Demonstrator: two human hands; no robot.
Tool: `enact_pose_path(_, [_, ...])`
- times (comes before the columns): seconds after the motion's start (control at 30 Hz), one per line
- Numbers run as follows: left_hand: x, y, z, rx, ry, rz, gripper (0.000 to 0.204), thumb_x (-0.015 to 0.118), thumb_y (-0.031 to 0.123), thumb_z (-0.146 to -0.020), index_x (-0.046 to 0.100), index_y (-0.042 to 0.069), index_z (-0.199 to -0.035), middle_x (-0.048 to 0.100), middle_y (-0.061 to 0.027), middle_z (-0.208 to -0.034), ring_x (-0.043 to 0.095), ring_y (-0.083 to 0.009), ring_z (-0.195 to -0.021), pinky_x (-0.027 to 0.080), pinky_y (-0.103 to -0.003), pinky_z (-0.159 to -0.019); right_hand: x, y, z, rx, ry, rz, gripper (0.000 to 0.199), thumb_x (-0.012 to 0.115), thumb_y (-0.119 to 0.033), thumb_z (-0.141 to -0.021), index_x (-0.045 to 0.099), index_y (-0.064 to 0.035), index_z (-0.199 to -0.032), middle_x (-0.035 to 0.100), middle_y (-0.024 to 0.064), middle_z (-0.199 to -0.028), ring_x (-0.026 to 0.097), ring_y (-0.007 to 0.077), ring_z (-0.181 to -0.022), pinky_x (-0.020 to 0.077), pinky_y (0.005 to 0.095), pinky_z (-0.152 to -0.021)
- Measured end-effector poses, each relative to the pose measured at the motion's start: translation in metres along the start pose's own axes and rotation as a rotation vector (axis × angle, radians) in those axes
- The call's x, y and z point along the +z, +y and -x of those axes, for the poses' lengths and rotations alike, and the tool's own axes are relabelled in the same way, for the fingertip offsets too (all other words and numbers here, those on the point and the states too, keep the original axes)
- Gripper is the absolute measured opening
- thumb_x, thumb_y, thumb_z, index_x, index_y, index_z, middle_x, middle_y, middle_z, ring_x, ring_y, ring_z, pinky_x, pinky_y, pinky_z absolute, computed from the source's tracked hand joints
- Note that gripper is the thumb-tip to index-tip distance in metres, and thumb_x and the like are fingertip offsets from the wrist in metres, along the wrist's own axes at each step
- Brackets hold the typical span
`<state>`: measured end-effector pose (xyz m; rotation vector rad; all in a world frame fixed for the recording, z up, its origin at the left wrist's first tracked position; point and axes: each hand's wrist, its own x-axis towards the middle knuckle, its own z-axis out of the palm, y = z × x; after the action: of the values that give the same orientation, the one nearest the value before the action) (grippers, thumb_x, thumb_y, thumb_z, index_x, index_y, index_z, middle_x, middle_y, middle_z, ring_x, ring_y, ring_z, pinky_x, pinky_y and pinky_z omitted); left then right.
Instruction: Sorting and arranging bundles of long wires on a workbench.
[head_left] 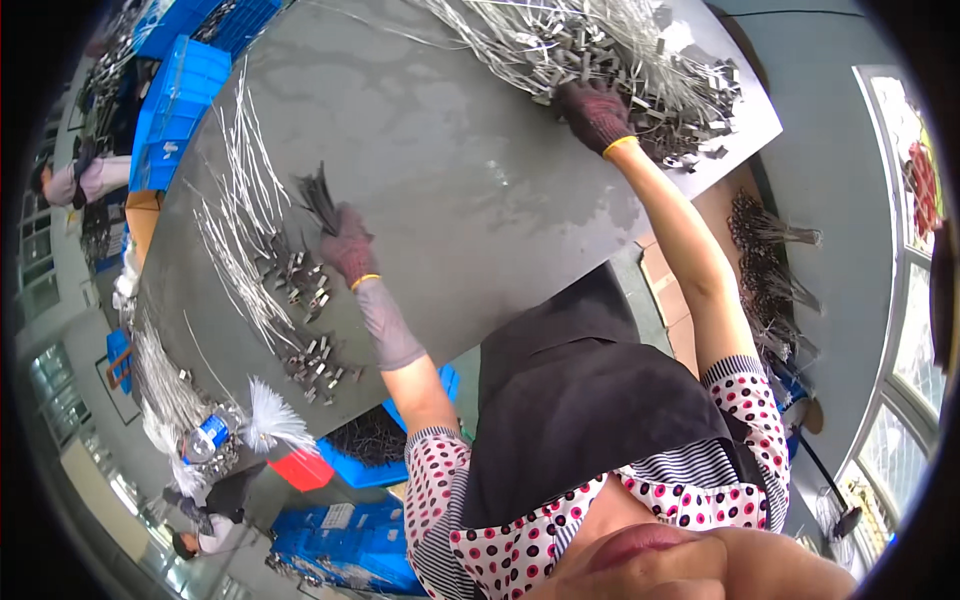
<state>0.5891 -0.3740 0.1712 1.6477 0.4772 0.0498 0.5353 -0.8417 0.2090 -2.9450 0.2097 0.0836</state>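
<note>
- Left fingers (345,232) are grasping a dark strip bundle (317,200), left of centre.
- Bundle: probably light, flexible; best held at its gathered near end.
- Right fingers (590,105) are touching the connector pile (685,120), far right; grip unclear.

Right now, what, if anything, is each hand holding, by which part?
Left hand: dark bundle, gripped at its near end. Right hand: at the connector pile; hold can't be told.

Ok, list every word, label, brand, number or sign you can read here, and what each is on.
None can be read clearly.
Blue and white label on the clear bottle: too small and blurred to read.
Pale mark on the blue crate: too small to tell if it is writing.
</note>
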Motion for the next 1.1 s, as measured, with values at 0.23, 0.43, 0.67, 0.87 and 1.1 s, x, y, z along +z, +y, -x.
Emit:
enact_pose_path(0.23, [0.131, -0.021, 0.126, -0.282, -0.252, 0.036, 0.024, 0.078, 0.019, -0.082, 0.068, 0.002, -0.096, 0.067, -0.0053, -0.076, 0.055, -0.0106, -0.052, 0.044, -0.025, -0.043, 0.0, 0.016, 0.037, -0.033, 0.1, -0.03, 0.016, 0.066, -0.023, -0.084, 0.064, -0.01, -0.093, 0.068, 0.015, -0.097, 0.061, 0.0362, -0.098, 0.0494, 0.0479, -0.078])
enact_pose_path(0.43, [0.207, 0.0, 0.203, -0.638, -0.604, 0.293, 0.019, 0.07, 0.016, -0.089, 0.065, -0.002, -0.094, 0.065, -0.0076, -0.079, 0.064, -0.0185, -0.065, 0.059, -0.033, -0.061, 0.0, 0.014, 0.129, 0.097, 0.174, -0.724, 0.026, 0.067, -0.022, -0.088, 0.066, -0.0061, -0.109, 0.07, 0.0127, -0.093, 0.066, 0.0282, -0.085, 0.0522, 0.0389, -0.075])
enact_pose_path(0.67, [0.261, -0.038, 0.214, -0.897, -0.759, 0.642, 0.012, 0.063, 0.011, -0.094, 0.062, 0.006, -0.105, 0.068, -0.0128, -0.094, 0.068, -0.0292, -0.087, 0.055, -0.058, -0.091, 0.022, 0.033, 0.324, 0.531, -0.184, -1.138, 0.03, 0.067, -0.03, -0.088, 0.069, -0.0001, -0.09, 0.062, 0.0037, -0.07, 0.057, 0.0116, -0.066, 0.0475, 0.0275, -0.059])
enact_pose_path(0.87, [0.258, -0.033, 0.201, -0.725, -0.716, 0.714, 0.009, 0.063, 0.013, -0.094, 0.063, 0.006, -0.1, 0.064, -0.0085, -0.087, 0.065, -0.0257, -0.08, 0.056, -0.053, -0.089, 0.023, 0.045, 0.446, 0.997, -0.279, -1.207, 0.033, 0.074, -0.032, -0.081, 0.068, 0.0004, -0.079, 0.057, 0.0041, -0.061, 0.053, 0.0127, -0.051, 0.0436, 0.0285, -0.047])
enact_pose_path(1.1, [0.257, 0.012, 0.203, -0.592, -0.526, 0.719, 0.019, 0.07, 0.023, -0.092, 0.063, 0.006, -0.098, 0.064, -0.0067, -0.087, 0.063, -0.0237, -0.081, 0.057, -0.053, -0.086, 0.055, 0.068, 0.518, 1.223, -0.133, -1.178, 0.036, 0.08, -0.033, -0.076, 0.067, 0.0008, -0.078, 0.057, 0.0037, -0.059, 0.053, 0.0142, -0.048, 0.0435, 0.0293, -0.043])
